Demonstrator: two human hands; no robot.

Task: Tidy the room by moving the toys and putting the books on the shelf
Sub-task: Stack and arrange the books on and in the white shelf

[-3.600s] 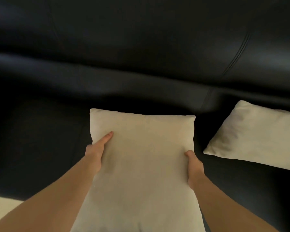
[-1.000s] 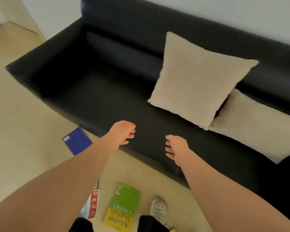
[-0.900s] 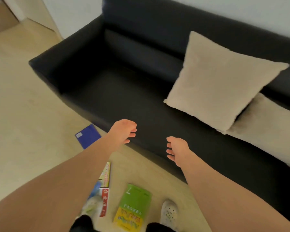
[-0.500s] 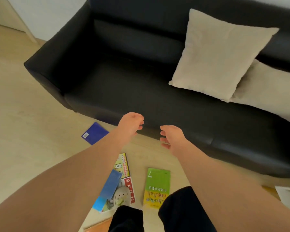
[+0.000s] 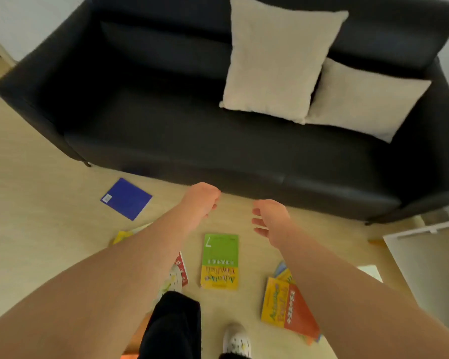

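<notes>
Reaching forward over the floor, the left hand (image 5: 201,200) holds nothing, its fingers loosely curled downward. The right hand (image 5: 268,218) is near it and apart from it, also empty, with its fingers relaxed and slightly spread.

Below and between the two forearms a green-and-yellow book (image 5: 219,261) lies flat on the pale floor (image 5: 36,229). A red-edged book (image 5: 181,268) shows partly from under the left forearm. An orange-and-yellow book (image 5: 288,305) lies on top of others just beside the right forearm. A blue book (image 5: 126,198) lies farther left, near the front edge of the black sofa (image 5: 218,151).

On the sofa seat an upright cushion (image 5: 278,58) leans against the backrest, and a second cushion (image 5: 366,99) lies touching it on the right. A dark trouser leg (image 5: 174,325) and a white shoe (image 5: 236,342) show at the bottom edge.
</notes>
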